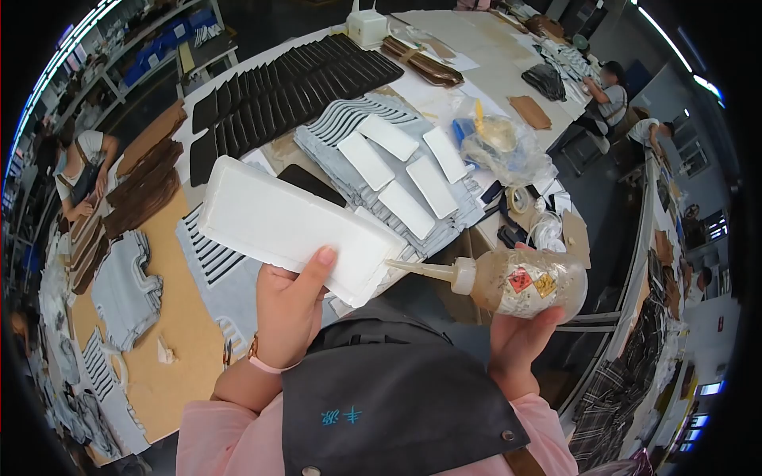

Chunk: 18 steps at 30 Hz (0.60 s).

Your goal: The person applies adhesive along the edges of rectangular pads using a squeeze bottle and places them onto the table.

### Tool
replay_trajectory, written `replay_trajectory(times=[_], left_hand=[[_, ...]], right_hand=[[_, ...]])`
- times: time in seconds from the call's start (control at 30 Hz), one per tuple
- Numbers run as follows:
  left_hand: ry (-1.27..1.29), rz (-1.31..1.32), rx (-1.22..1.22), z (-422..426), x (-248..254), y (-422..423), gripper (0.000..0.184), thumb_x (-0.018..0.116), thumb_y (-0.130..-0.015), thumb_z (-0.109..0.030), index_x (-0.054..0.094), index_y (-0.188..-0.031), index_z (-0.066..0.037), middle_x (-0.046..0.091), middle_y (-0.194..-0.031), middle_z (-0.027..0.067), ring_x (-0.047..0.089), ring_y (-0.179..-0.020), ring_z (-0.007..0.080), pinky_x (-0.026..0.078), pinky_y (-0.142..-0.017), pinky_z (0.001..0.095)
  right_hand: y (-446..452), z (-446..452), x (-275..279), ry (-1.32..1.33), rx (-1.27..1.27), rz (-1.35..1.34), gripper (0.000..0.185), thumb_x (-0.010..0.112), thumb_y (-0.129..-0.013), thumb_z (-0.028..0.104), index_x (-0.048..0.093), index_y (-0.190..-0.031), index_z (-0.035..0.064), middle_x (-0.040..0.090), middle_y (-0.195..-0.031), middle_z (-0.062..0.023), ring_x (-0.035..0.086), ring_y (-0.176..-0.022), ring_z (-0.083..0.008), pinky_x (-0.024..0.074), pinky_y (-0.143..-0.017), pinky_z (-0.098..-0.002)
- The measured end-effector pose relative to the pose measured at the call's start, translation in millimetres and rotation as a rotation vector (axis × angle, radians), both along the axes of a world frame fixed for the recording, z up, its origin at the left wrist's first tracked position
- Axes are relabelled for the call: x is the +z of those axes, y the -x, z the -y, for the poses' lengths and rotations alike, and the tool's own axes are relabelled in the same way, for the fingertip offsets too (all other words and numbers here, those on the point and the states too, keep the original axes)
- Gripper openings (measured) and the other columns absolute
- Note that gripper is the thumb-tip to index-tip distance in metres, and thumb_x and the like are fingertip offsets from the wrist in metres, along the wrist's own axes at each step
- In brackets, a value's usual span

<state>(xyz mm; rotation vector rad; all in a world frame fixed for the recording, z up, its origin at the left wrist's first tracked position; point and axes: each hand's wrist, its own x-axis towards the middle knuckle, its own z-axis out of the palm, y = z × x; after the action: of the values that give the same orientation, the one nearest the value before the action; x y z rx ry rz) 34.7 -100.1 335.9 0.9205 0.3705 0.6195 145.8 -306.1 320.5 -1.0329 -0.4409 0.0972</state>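
My left hand [295, 297] grips a white rectangular panel [278, 222] near its right end, thumb on top and the other fingers underneath. In my right hand [524, 337] is a translucent squeeze bottle [528, 284] with hazard labels, lying on its side. Its long tapered nozzle points left, the tip at the panel's right edge; whether it touches cannot be made out. Beyond the panel, several smaller white rectangular pieces [407, 210] lie on a stack of grey slotted sheets [349, 159].
Rows of dark overlapping pieces [294, 87] lie on the far table, near a white container [368, 30]. A tape roll [518, 200] and plastic bag [508, 151] sit to the right. Brown pieces [143, 190] and grey cut pieces [127, 289] lie left. Other people work on both sides.
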Motion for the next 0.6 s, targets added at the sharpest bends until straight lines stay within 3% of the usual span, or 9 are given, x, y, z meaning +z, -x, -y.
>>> replay_trajectory(times=[0.33,0.43,0.53,0.6], left_hand=[[0.022,0.027,0.002,1,0,-2,0.027,0.056,-0.084,-0.006,0.050,-0.108,0.006,0.057,-0.101,0.0110,0.056,-0.091,0.0153,0.046,-0.080,0.0276],[0.014,0.018,0.007,1,-4,-3,0.026,0.056,-0.084,-0.006,0.050,-0.107,0.006,0.057,-0.102,0.0112,0.056,-0.091,0.0152,0.046,-0.080,0.0275],[0.011,0.005,-0.001,1,-3,-3,0.026,0.056,-0.084,-0.006,0.051,-0.107,0.006,0.058,-0.102,0.0110,0.056,-0.092,0.0148,0.045,-0.081,0.0271],[0.006,0.007,0.000,1,-3,-3,0.025,0.056,-0.084,-0.006,0.052,-0.106,0.006,0.058,-0.102,0.0108,0.055,-0.092,0.0145,0.044,-0.082,0.0269]], right_hand=[[10,0,-13,0.079,0.259,-0.136,0.077,0.058,-0.074,0.056,0.032,-0.125,0.0038,0.044,-0.120,-0.0212,0.047,-0.111,-0.0285,0.0388,-0.094,-0.0416],[8,-1,-9,-0.041,0.228,-0.206,0.078,0.059,-0.073,0.055,0.031,-0.125,0.0037,0.045,-0.119,-0.0210,0.047,-0.111,-0.0283,0.0393,-0.094,-0.0420],[8,-4,-6,-0.013,0.057,-0.093,0.079,0.059,-0.073,0.056,0.030,-0.126,0.0036,0.045,-0.118,-0.0210,0.047,-0.110,-0.0291,0.0396,-0.094,-0.0434],[10,0,-8,0.032,0.129,-0.063,0.080,0.057,-0.074,0.057,0.029,-0.126,0.0033,0.044,-0.119,-0.0207,0.046,-0.111,-0.0298,0.0390,-0.094,-0.0440]])
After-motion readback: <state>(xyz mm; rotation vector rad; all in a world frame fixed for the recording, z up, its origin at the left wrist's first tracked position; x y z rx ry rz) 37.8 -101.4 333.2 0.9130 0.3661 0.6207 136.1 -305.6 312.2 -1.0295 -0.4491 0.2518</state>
